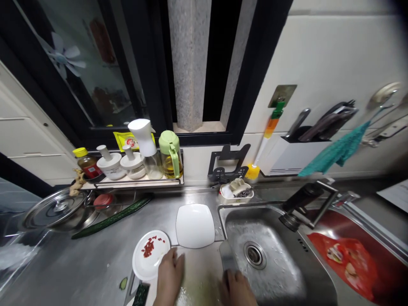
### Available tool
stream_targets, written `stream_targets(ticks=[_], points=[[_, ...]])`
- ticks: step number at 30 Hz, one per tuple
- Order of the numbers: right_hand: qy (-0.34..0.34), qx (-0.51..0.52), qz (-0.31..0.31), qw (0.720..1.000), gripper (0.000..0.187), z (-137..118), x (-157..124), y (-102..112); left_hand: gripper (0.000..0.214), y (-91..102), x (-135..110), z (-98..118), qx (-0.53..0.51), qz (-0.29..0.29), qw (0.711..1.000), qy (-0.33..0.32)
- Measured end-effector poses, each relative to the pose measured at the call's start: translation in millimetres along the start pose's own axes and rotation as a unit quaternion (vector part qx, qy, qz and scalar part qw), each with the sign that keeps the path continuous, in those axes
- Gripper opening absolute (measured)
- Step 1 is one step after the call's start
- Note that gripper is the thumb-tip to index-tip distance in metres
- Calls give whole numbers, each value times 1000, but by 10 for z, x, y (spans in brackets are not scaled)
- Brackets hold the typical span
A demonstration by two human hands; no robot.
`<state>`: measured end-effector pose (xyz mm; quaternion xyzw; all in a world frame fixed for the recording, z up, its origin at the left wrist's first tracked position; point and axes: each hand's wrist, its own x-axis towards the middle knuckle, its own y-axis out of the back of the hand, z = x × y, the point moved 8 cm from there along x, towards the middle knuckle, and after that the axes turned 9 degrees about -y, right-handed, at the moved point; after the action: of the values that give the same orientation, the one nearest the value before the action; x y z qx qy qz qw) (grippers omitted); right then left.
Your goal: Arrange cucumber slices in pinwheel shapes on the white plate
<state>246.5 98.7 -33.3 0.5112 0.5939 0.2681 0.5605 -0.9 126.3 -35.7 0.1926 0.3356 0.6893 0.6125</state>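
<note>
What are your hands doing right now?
Left hand: open, flat on the board.
Right hand: closed, holding the knife.

Steel counter (79,267) here's got a square plate (194,225), a round plate (149,255) with red bits (148,247), a cucumber (111,219), and a lid (54,209).

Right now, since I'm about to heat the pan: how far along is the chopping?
Done: chopped red pieces lie on the small round plate. In hand: the left hand rests flat on the wet cutting board; the right hand holds a cleaver at the sink rim. Left, it seems: the long cucumber lies whole and the square white plate is bare.
</note>
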Motion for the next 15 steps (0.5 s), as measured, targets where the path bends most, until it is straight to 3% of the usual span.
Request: stream_targets(ticks=[3,6,10,15], points=[[-17,89,0,996,36,-117,373,225,41,-93,186,123,28,1,999,43],[-23,113,13,993,36,-226,773,319,36,-184,310,176,28,-3,998,61],[-27,131,3,991,30,-300,1147,246,35,-242,371,172,42,3,996,76],[-12,158,-14,987,34,-363,1270,161,35,-268,384,131,52,9,993,104]])
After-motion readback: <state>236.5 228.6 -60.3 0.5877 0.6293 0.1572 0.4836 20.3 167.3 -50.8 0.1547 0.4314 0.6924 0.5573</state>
